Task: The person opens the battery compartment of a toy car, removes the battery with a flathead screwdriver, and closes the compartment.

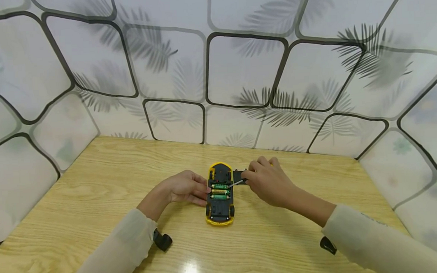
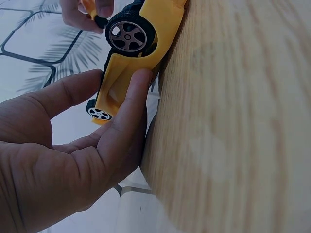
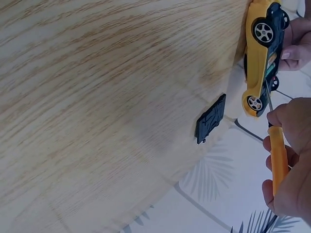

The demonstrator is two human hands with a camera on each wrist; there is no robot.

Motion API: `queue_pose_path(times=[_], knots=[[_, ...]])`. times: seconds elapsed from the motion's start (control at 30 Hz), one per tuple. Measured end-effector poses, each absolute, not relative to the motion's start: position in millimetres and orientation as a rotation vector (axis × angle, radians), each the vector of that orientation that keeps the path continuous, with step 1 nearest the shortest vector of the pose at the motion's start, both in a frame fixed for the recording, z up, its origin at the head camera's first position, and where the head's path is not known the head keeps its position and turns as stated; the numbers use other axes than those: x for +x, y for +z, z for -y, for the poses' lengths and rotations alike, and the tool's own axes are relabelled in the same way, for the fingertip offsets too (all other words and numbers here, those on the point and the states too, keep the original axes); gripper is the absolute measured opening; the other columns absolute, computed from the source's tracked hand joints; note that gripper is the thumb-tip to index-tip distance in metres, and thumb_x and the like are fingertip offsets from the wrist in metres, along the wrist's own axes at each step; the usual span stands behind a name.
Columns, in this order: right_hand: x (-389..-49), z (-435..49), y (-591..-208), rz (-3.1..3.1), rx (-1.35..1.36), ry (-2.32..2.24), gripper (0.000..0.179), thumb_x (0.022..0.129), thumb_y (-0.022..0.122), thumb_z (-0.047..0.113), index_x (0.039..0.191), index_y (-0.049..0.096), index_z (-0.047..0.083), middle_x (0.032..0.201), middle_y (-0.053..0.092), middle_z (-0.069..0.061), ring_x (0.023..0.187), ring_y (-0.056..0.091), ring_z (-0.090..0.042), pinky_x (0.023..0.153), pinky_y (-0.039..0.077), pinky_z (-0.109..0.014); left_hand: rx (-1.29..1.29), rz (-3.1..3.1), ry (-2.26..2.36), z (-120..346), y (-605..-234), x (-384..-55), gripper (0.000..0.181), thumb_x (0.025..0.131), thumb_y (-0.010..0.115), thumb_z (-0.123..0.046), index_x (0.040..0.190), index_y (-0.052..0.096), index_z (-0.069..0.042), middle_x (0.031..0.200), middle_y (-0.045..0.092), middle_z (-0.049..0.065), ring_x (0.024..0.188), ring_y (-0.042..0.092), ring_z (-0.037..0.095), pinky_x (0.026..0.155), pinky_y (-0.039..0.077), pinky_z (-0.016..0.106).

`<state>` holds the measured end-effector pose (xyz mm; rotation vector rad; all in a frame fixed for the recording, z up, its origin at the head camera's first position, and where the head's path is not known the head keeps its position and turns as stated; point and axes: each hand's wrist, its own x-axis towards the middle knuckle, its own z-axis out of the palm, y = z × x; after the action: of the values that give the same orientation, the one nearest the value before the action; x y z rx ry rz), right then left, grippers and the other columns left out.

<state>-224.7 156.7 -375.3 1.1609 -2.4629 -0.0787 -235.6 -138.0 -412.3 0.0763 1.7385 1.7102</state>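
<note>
A yellow toy car (image 1: pixel 220 212) lies upside down on the table, its black underside facing up. In its uncovered battery compartment sit three batteries (image 1: pixel 220 192), green and gold, side by side. My left hand (image 1: pixel 187 189) holds the car by its left side, thumb at the edge of the underside and fingers against the yellow body (image 2: pixel 124 77). With my right hand (image 1: pixel 268 181) I grip a screwdriver (image 3: pixel 278 158) by its orange handle. Its thin metal shaft (image 1: pixel 236 183) slants down to the right end of the topmost battery.
A black battery cover (image 3: pixel 211 119) lies flat on the wooden table (image 1: pixel 95 200), just right of the car and partly behind my right hand in the head view. A patterned wall covering (image 1: pixel 180 122) rises behind and along both sides of the table.
</note>
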Motion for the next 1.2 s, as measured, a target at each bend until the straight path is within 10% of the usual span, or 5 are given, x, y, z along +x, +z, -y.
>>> queue_pose_path(times=[1.2], knots=[[-222, -135, -355, 2.551, 1.136, -0.195, 0.011, 0.093, 0.068, 0.011, 0.092, 0.073, 0.021, 0.085, 0.054, 0.002, 0.081, 0.037, -0.021, 0.076, 0.027, -0.048, 0.075, -1.731, 1.713, 138, -414, -237, 0.055, 0.101, 0.059, 0.002, 0.150, 0.037, 0.015, 0.146, 0.046, 0.034, 0.114, 0.066, 0.039, 0.093, 0.060, 0.048]])
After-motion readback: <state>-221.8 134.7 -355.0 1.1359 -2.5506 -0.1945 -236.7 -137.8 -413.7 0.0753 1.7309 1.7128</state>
